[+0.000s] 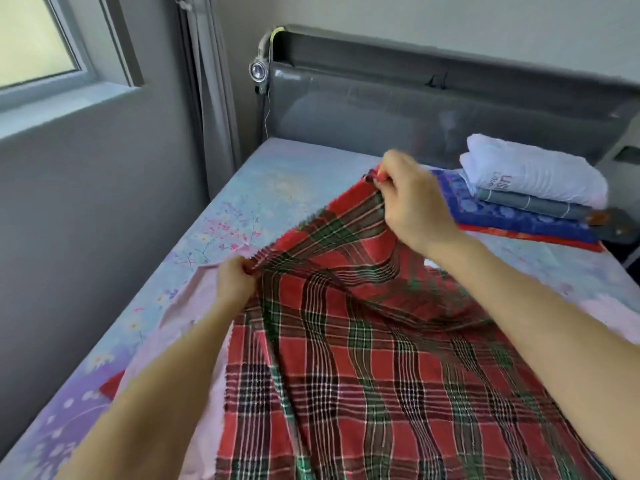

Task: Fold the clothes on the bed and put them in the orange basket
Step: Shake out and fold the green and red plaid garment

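Note:
A red and green plaid cloth (363, 358) is spread over the bed in front of me, its far edge lifted. My left hand (235, 282) pinches that edge at its left end. My right hand (412, 199) grips the same edge farther back and higher, so the edge is stretched between both hands. A pale pink cloth (194, 306) lies under the plaid one. A stack of folded clothes (530, 199) sits at the back right of the bed: white on top, grey, blue, then red. No orange basket is in view.
The bed has a pale blue floral sheet (277, 188) and a grey padded headboard (415, 109). A grey wall with a window (38, 39) and a curtain (207, 98) runs along the left side. A small clip-on lamp (258, 71) hangs at the headboard's left corner.

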Demonstrator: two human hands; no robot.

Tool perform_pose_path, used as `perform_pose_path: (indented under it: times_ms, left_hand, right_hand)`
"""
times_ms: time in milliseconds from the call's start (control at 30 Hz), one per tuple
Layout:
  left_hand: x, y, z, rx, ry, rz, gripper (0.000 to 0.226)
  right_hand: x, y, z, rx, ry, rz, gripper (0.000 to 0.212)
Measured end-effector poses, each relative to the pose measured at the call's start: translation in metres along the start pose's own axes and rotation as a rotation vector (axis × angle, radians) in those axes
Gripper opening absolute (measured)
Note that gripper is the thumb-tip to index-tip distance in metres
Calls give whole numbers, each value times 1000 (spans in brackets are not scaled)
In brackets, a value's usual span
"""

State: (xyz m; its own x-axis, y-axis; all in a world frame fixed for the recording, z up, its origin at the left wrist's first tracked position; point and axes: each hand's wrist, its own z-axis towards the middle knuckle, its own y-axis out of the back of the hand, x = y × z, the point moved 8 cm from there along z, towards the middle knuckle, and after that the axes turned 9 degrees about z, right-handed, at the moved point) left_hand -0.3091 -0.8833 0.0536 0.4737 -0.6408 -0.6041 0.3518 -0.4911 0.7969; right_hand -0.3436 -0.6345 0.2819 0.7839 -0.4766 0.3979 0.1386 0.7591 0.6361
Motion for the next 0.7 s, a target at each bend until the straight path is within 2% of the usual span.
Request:
perform_pose_path:
  times_ms: [133,200,267,433,567,700]
  left_hand:
    - [29,-20,-12,128,-17,94,19]
    - [51,-31,-27,173,21,83,25]
    - [74,-39,-49,205,76,82,20]
    - [111,-54,-125,269,84,30,23]
    - [151,-80,-210,450,91,130,15]
    - [191,-117,-285,626,105,187,38]
  right_hand:
    - [15,-33,-38,63,-61,92,16]
    - [22,-41,-52,107,-89,118,13]
    - [32,-52,-69,169,-112,127,13]
    - [48,-64,-115,218,-206,134,10]
    - [56,-67,-165,231,-318,115,14]
    - [66,-71,-219,306,-425,107,17]
